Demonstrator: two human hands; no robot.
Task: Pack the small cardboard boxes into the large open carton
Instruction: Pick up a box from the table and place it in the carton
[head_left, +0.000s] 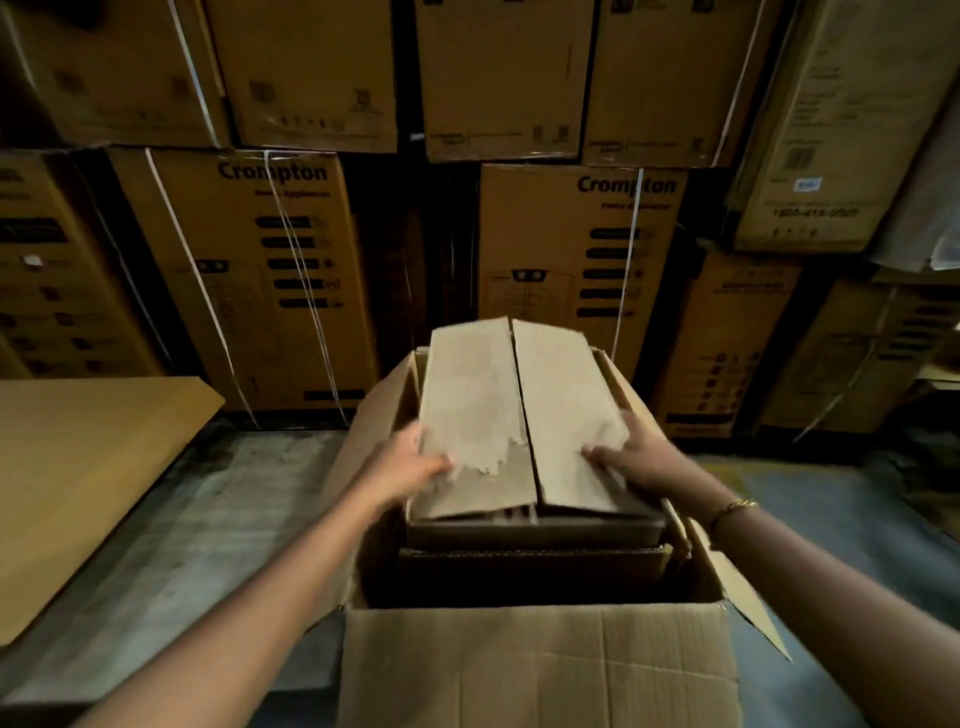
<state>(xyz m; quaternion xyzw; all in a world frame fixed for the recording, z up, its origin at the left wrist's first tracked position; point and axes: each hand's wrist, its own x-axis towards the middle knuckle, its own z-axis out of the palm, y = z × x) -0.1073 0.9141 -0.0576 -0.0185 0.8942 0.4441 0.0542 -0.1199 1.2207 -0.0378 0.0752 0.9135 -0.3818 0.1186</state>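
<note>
A large open carton (540, 670) stands on the floor in front of me, its near flap folded down toward me. A small cardboard box (498, 410) with a split top and torn paper patches sits partly inside it, at the far end. My left hand (410, 465) grips the box's left side, thumb on top. On the right side, my right hand (636, 454) holds the box with fingers spread over its top. Below the box, dark edges of other cardboard (535, 558) show inside the carton.
Tall stacks of strapped printed cartons (270, 270) form a wall behind. A flat cardboard sheet (78, 467) lies on the left. Grey concrete floor (208, 519) surrounds the carton. A side flap (748, 603) sticks out to the right.
</note>
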